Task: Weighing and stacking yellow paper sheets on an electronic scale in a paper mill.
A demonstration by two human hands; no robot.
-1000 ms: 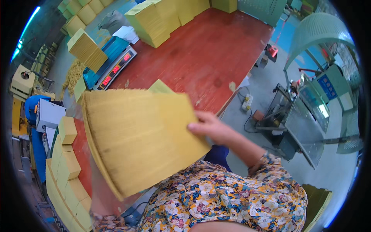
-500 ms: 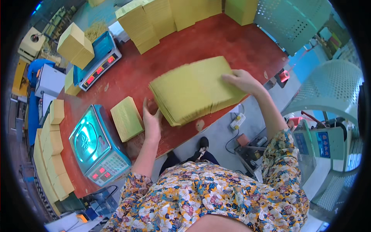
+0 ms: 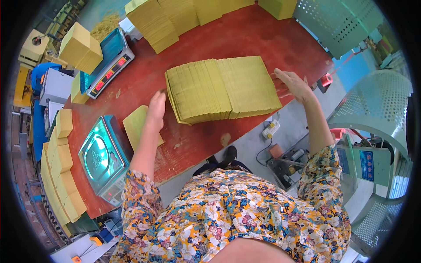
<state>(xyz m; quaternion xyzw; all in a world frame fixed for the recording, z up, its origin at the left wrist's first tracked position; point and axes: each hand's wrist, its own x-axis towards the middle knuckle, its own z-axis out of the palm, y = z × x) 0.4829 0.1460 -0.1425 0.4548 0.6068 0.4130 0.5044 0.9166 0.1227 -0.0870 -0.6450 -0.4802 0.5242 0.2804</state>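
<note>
A long block of yellow paper sheets (image 3: 223, 90) lies on the red table (image 3: 210, 46), its sheet edges fanned along the top and front. My left hand (image 3: 156, 107) is flat and open, a small gap away from the block's left end. At the other end my right hand (image 3: 298, 85) is open with fingers stretched toward the paper, just apart from it or barely touching. Partly behind my left forearm is a smaller yellow paper stack (image 3: 137, 122).
A teal-topped scale (image 3: 103, 153) stands at the near left. Behind it, another scale (image 3: 109, 72) carries a yellow paper stack (image 3: 81, 48). Tall yellow stacks (image 3: 162, 22) line the far edge. More paper blocks (image 3: 63, 162) sit along the left edge. Perforated metal guards (image 3: 372, 98) rise at the right.
The paper block has been set down level on the table, farther from me, and spread out. Both hands have let go of it. My left hand has moved up and left, the right outward.
</note>
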